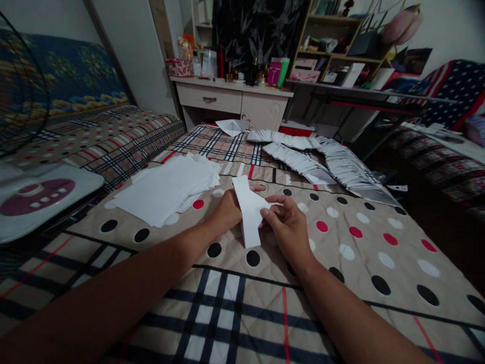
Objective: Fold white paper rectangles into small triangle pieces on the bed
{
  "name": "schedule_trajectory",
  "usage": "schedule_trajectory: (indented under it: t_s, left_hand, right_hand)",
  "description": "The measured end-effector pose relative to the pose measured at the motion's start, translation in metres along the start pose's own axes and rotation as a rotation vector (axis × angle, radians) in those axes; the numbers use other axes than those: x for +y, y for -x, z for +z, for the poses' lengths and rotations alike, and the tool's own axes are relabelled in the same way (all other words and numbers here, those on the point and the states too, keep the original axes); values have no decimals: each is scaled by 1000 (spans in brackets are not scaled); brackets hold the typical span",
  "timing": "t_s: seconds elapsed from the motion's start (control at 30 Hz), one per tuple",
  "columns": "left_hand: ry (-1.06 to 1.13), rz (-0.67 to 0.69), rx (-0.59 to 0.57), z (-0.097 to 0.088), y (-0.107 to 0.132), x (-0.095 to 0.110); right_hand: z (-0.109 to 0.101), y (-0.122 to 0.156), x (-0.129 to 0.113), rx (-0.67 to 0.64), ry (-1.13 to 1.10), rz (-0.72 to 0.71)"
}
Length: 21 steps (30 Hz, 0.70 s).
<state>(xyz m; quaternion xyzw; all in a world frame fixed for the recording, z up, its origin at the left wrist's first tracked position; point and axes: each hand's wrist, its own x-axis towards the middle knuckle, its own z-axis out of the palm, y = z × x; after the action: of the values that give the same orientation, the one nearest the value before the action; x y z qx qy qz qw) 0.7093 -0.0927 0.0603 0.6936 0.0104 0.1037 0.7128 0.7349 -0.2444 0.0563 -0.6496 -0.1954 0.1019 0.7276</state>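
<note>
A folded piece of white paper (249,215) is held up over the bedspread in front of me. My left hand (229,208) is closed around it from the left side, with part of the fingers hidden behind the paper. On the other side, my right hand (291,225) pinches the paper's pointed right edge between thumb and fingers. A loose stack of flat white sheets (166,187) lies to the left of my hands. Beyond them, long rows of folded white papers (346,167) rest on the bed, packed tightly on edge.
The bedspread (231,333) has dots and plaid bands. A single white sheet (232,126) lies near the bed's far end. Behind stands a white dresser (212,96) with bottles and boxes on top. A fan (22,91) is at the left edge.
</note>
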Motion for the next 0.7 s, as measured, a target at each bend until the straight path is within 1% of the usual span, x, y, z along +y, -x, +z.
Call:
schedule_trajectory:
  t_s: [0.1, 0.2, 0.3, 0.37, 0.4, 0.47, 0.53, 0.63, 0.7]
  left_hand:
    - [-58, 4, 92, 2, 2, -1]
    - [-220, 110, 168, 4, 4, -4]
    - [-455, 256, 162, 5, 8, -4]
    - [-638, 327, 153, 6, 11, -1]
    - [-726, 346, 152, 6, 11, 0]
    - [-865, 356, 153, 7, 12, 2]
    - [-913, 349, 150, 6, 11, 2]
    - [-813, 315, 137, 3, 7, -2]
    - [-718, 338, 144, 0, 6, -4]
  right_hand:
    - [1, 3, 0, -67, 88, -16]
    - [2, 6, -3, -114, 296, -80]
    - [6, 10, -6, -84, 576, -131]
    - [8, 10, -8, -39, 694, -152]
    - [8, 9, -7, -15, 720, -165]
    - [6, 7, -5, 32, 714, -182]
    - [1, 3, -3, 63, 648, -172]
    - [-6, -4, 1, 99, 507, -138]
    - [-10, -7, 1, 136, 463, -147]
